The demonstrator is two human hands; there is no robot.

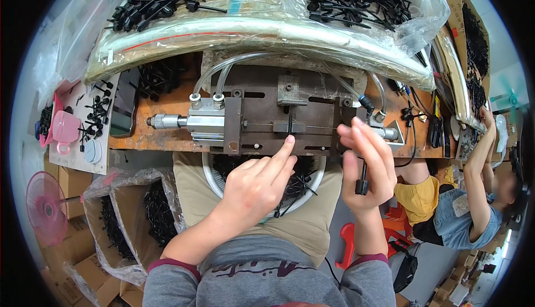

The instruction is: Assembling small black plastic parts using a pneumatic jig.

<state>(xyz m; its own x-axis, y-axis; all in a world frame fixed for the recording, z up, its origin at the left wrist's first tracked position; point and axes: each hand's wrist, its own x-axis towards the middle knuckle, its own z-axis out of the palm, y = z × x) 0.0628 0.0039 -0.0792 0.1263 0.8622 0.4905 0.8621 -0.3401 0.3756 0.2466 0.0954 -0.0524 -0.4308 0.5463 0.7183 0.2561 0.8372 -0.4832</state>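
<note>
My left hand [253, 187] reaches to the middle of a brown metal clamping fixture [259, 92]. Its index finger is stretched out, and the tip touches the lower end of a thin black rod [290, 122] set in the fixture's central block. The other left fingers are half bent, with nothing seen in them. My right hand [370, 167] is raised at the fixture's right end, fingers extended upward. A black plastic rod with a ribbed knob [361, 186] is held between its thumb and palm, knob downward. Below the fixture, a white round tub [209, 181] holds more black parts between my legs.
Air cylinders [206, 123] with clear hoses flank the fixture. A plastic-covered ledge [267, 34] bears heaps of black knobbed rods. Lined boxes [134, 218] of black parts and a pink fan [47, 209] stand at left. Another person [457, 212] sits at right, arms raised toward a box.
</note>
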